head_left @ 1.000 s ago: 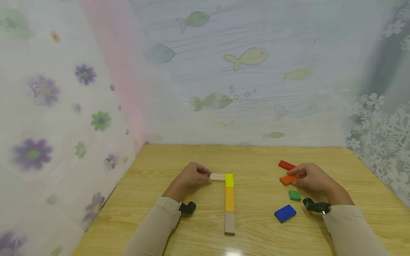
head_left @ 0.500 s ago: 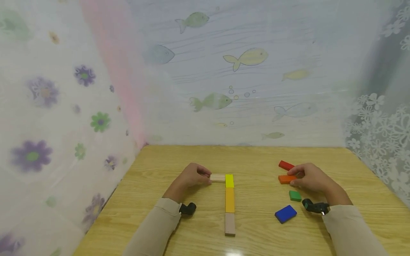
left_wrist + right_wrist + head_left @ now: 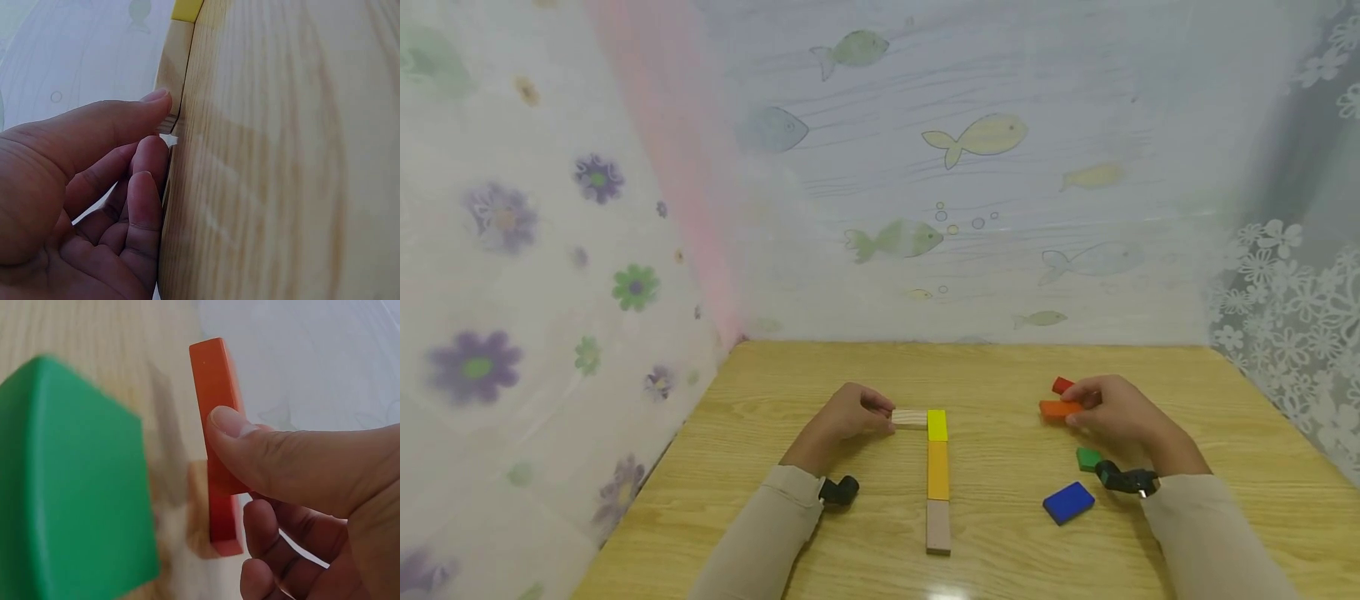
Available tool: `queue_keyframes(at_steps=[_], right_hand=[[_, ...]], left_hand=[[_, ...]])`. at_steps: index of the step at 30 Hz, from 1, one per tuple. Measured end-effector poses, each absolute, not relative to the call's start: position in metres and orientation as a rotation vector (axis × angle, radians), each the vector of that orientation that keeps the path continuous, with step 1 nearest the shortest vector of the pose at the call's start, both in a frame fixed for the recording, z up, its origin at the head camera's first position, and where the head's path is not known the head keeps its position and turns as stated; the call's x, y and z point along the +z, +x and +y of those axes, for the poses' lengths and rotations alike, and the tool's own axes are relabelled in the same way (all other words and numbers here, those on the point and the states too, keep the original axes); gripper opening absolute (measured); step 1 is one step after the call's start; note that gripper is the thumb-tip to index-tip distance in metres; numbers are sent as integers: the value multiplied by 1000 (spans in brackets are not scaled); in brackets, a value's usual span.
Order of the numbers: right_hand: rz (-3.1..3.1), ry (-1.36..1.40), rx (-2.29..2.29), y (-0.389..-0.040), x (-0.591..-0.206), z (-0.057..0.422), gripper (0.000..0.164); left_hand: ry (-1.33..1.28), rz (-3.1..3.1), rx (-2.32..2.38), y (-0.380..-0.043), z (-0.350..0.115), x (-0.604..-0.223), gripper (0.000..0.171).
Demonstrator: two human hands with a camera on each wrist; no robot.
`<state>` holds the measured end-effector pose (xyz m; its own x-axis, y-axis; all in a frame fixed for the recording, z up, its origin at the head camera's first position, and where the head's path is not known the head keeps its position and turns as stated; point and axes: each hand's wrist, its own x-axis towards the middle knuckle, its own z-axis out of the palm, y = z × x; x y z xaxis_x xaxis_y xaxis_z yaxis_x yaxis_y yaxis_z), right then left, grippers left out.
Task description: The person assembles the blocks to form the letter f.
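- Okay, right hand (image 3: 1116, 412) has fingers pinching the orange block (image 3: 1057, 410), right of the yellow block (image 3: 937, 425)
- left hand (image 3: 850, 413) fingers grip the plain block (image 3: 910, 418), left of yellow
- pickup step, I guess; next wants steady carrying

Homelike nook; exact room type can't be told. Wood-grain surface (image 3: 1000, 500) boxed in on three sides: cartoon-fish print (image 3: 973, 187) behind, purple-and-green flower print (image 3: 542, 292) at left, white blossoms (image 3: 1300, 317) at right.

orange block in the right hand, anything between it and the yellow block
Nothing visible: only table lies between the orange block, in the right hand, and the yellow block. The green block lies off that line.
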<state>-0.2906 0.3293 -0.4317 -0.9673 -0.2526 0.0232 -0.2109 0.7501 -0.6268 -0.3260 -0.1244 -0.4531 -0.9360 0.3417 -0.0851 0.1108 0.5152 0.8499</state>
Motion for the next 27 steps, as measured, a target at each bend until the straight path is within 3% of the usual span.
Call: queue_keyframes(at_steps=[27], right_hand=[[2821, -474, -1193, -305, -424, 280, 32]], left_hand=[[408, 2514, 1395, -326, -124, -453, 28]])
